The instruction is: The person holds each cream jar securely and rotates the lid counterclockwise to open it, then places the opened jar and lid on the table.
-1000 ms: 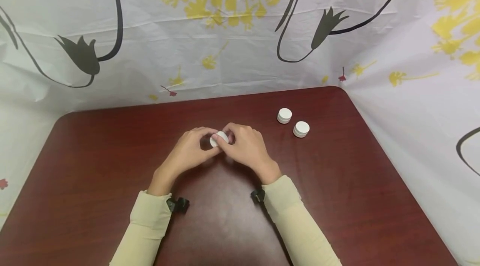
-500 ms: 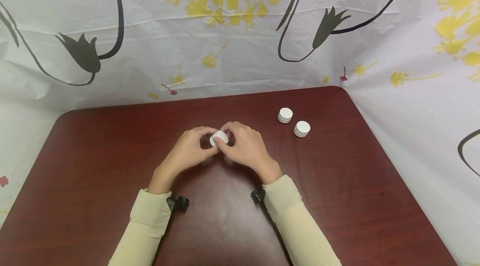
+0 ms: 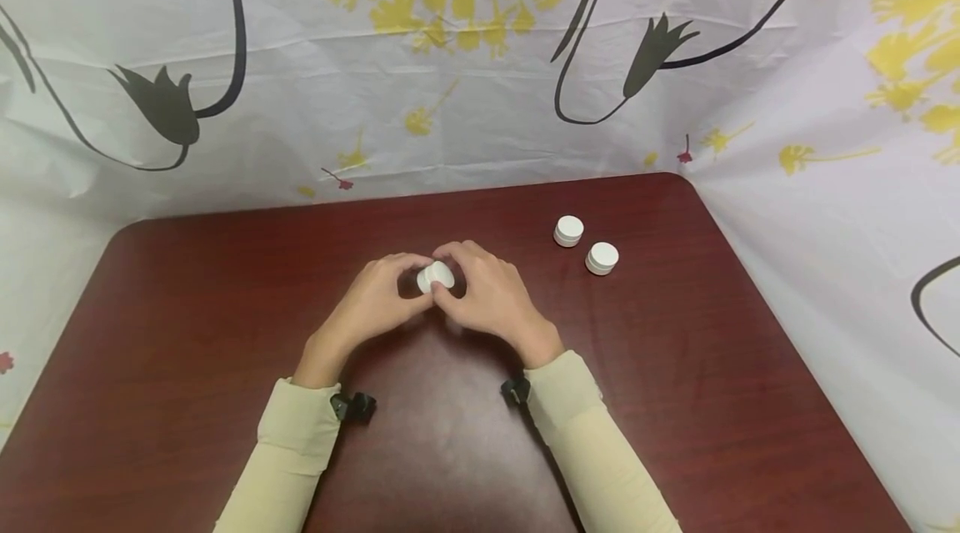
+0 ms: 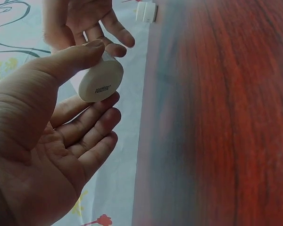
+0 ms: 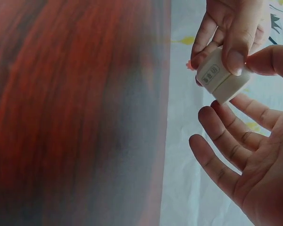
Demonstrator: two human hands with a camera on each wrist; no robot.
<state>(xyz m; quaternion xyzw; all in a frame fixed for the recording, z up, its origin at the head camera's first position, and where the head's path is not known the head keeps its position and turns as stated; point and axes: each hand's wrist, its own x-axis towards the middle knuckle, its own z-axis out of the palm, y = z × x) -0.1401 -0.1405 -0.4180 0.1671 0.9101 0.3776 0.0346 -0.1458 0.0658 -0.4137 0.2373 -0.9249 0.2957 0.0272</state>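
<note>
A small white round jar [image 3: 435, 276] is held tilted between both hands above the table. My left hand [image 3: 371, 297] pinches its base end with thumb and fingertips. My right hand [image 3: 491, 291] has its thumb and forefinger on opposite edges of the lid end. In the left wrist view, the jar's round bottom [image 4: 101, 84] carries a dark stamped print. The right wrist view shows a framed dark label on the jar's side [image 5: 211, 74] and a seam round it; the right hand's other fingers [image 5: 217, 132] spread loosely off it.
Two similar white jars, one farther back [image 3: 568, 231] and one nearer [image 3: 602, 258], stand upright at the table's back right. The dark red wooden table [image 3: 675, 366] ends against a white patterned cloth [image 3: 480, 141] behind and at the sides.
My right thumb has slid from over the lid to its near edge, and the jar now tips more toward the right. Both hands have shifted slightly left; the two other jars stay put.
</note>
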